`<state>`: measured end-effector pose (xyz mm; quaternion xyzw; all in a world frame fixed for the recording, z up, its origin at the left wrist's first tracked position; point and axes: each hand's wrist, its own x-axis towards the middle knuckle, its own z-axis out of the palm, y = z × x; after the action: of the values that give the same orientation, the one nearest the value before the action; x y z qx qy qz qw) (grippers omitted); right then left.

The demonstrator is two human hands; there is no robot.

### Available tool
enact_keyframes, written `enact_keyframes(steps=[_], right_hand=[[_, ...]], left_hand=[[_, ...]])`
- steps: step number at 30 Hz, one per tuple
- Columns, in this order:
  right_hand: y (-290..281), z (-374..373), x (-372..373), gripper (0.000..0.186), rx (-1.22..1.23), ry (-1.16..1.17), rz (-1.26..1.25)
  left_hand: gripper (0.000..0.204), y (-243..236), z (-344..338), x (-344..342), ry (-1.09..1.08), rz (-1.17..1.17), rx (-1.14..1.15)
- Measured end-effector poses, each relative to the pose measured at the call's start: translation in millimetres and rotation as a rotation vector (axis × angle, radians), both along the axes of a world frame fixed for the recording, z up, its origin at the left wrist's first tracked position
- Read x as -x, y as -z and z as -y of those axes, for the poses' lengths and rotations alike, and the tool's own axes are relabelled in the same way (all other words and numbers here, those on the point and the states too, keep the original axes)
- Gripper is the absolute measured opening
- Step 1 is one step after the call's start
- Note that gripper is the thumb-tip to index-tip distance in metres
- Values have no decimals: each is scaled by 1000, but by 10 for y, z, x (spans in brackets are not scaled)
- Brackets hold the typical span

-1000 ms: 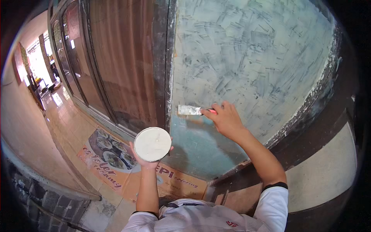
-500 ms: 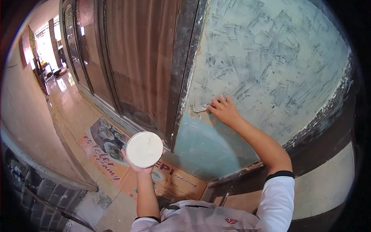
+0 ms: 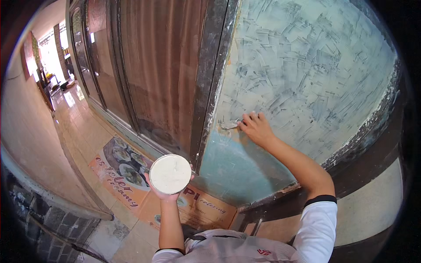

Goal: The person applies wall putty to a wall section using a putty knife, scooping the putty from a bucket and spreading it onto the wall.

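Note:
My left hand is wrapped round a shallow round container filled with smooth off-white putty, its open top facing me. With my right hand I grip a putty knife by its handle end, which my fingers mostly cover. Whitish putty sits on the blade, and the blade lies against the wall panel. Above my right hand the panel is coated with rough pale putty strokes over grey. Below it lies a smooth bare blue-green area.
A dark wooden frame and a glass pane with a brown curtain behind it adjoin the panel on the left. Printed orange banners cover part of the tiled floor. Dark bricks stand at lower left.
My left hand and the putty container have shifted slightly right and down. My right hand and the putty knife have moved a little down the wall.

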<state>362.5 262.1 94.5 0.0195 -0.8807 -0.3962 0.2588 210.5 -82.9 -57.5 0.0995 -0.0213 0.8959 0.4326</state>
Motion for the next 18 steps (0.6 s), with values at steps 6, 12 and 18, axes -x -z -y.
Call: enact_keyframes(steps=[6,12,18], right_hand=[[5,216,-6,20,54,-10,49],[214,-15,140,11,23,-79,-26],[-129,102,-7,11,-31,3,0]], left_hand=[[109,104,99,2,-10,69,-31],[106,109,76,35,-19,26,40],[99,256,150,92,-95,108,139]])
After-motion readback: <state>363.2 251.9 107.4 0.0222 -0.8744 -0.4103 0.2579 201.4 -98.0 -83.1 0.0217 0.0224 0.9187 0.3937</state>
